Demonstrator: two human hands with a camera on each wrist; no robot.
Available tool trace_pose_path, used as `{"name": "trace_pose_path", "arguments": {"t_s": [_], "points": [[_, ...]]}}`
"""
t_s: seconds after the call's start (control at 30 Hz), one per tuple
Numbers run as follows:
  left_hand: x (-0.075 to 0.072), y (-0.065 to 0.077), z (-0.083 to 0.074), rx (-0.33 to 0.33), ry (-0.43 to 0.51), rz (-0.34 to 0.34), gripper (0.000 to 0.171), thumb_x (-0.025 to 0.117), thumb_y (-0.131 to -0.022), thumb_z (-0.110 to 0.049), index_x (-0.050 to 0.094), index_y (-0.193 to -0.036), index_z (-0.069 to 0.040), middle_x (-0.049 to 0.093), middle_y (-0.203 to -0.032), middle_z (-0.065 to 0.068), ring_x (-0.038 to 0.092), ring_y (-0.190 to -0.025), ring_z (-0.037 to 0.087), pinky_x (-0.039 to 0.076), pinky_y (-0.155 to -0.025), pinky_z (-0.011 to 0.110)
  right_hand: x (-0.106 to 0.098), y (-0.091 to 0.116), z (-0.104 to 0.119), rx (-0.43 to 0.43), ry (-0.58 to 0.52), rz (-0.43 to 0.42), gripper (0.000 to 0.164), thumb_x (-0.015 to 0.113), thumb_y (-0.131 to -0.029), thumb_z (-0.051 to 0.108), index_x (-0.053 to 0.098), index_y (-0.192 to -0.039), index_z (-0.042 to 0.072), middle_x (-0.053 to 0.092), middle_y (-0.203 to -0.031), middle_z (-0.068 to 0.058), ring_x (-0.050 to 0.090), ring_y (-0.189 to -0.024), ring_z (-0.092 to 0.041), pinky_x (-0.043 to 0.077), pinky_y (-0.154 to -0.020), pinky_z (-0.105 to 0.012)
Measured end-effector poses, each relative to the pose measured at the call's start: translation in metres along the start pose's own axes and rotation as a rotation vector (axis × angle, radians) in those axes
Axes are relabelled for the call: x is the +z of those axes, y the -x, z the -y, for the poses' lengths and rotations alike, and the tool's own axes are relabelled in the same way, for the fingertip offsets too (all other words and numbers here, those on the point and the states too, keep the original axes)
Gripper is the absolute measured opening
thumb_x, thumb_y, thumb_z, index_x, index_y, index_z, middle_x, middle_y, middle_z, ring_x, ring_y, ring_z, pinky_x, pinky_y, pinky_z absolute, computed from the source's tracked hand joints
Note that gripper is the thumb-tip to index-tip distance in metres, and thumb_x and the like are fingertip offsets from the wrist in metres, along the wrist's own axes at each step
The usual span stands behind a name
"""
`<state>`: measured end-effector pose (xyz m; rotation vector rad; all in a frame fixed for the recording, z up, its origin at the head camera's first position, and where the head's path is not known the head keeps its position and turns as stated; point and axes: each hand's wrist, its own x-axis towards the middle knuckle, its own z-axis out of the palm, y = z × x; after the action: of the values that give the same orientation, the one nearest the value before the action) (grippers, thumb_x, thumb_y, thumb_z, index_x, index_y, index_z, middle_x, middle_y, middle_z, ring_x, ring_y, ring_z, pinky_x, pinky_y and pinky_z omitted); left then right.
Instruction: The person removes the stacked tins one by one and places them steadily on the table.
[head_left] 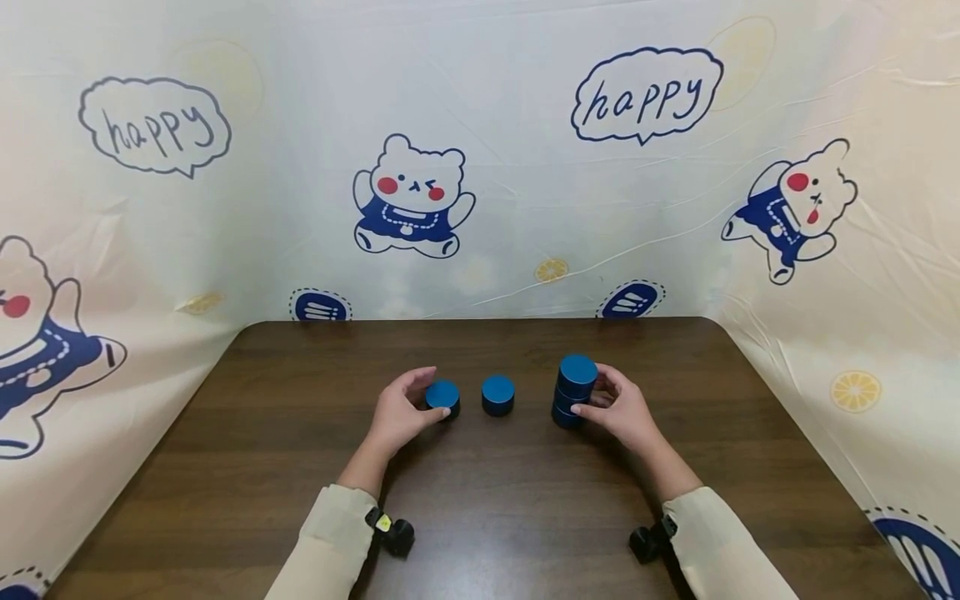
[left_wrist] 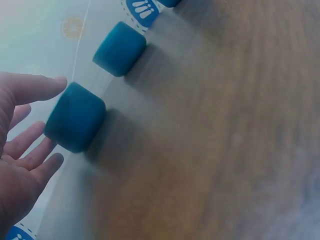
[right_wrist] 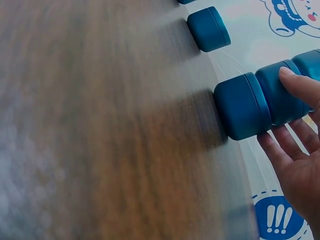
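1. Head view: I have a pale printed backdrop (head_left: 517,75) spanning the far side, bears and "happy" bubbles on it.
2. Below it, brown wood-grain table (head_left: 510,517), rounded far corners.
3. Two cream sleeves (head_left: 322,542) come in from the near edge.
4. Right hand (head_left: 621,407): grips the stack from its right side; on the right wrist feed I see the thumb on the middle piece, fingers around the far side.
5. Left hand (head_left: 397,415): thumb and fingers spread loosely about the left cylinder; I cannot tell how firmly they touch.
6. Stack (head_left: 576,387): three blue cylinders, one atop another, upright on the table, right of the others.
7. Left cylinder (head_left: 442,395): single, blue, on the table.
8. Middle cylinder (head_left: 498,395): single, blue, untouched, between left cylinder and stack, nearer the former.
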<state>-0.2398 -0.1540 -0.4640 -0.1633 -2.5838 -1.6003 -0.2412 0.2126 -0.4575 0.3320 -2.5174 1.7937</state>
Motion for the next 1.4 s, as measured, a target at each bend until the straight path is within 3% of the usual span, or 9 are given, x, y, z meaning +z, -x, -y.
{"name": "trace_pose_path", "arguments": {"t_s": [0.27, 0.6, 1.07, 1.4], "points": [[0.000, -0.003, -0.015, 0.064, -0.017, 0.010, 0.067, 0.084, -0.077, -0.013, 0.054, -0.136, -0.008, 0.055, -0.136, 0.016, 0.054, -0.124, 0.030, 0.045, -0.102, 0.048, 0.000, -0.002, -0.004, -0.043, -0.003, 0.022, 0.067, 0.080, -0.079, 0.000, 0.046, -0.137, -0.002, 0.056, -0.126, -0.025, 0.055, -0.117, -0.039, 0.046, -0.098, -0.050], [0.004, -0.004, -0.035, 0.128, 0.007, 0.025, 0.066, 0.085, -0.076, -0.012, 0.056, -0.135, -0.012, 0.057, -0.132, 0.010, 0.054, -0.123, 0.027, 0.045, -0.101, 0.048, 0.000, 0.001, -0.004, -0.016, -0.029, 0.036, 0.069, 0.081, -0.080, 0.005, 0.045, -0.139, 0.001, 0.055, -0.130, -0.022, 0.054, -0.119, -0.036, 0.048, -0.098, -0.043], [0.023, -0.010, -0.050, 0.195, 0.071, 0.098, 0.063, 0.085, -0.075, -0.010, 0.058, -0.133, -0.013, 0.059, -0.125, 0.007, 0.057, -0.117, 0.029, 0.046, -0.100, 0.046, 0.003, 0.000, -0.011, 0.071, -0.052, 0.037, 0.069, 0.080, -0.081, 0.008, 0.044, -0.140, 0.002, 0.051, -0.134, -0.023, 0.051, -0.124, -0.037, 0.045, -0.101, -0.047], [0.038, -0.012, -0.064, 0.228, 0.089, 0.150, 0.062, 0.085, -0.075, -0.008, 0.059, -0.131, -0.013, 0.059, -0.123, 0.005, 0.058, -0.116, 0.029, 0.048, -0.099, 0.043, 0.003, 0.000, -0.011, 0.081, -0.033, 0.031, 0.066, 0.079, -0.082, 0.010, 0.045, -0.138, 0.001, 0.053, -0.133, -0.023, 0.052, -0.123, -0.037, 0.045, -0.101, -0.048]]}}
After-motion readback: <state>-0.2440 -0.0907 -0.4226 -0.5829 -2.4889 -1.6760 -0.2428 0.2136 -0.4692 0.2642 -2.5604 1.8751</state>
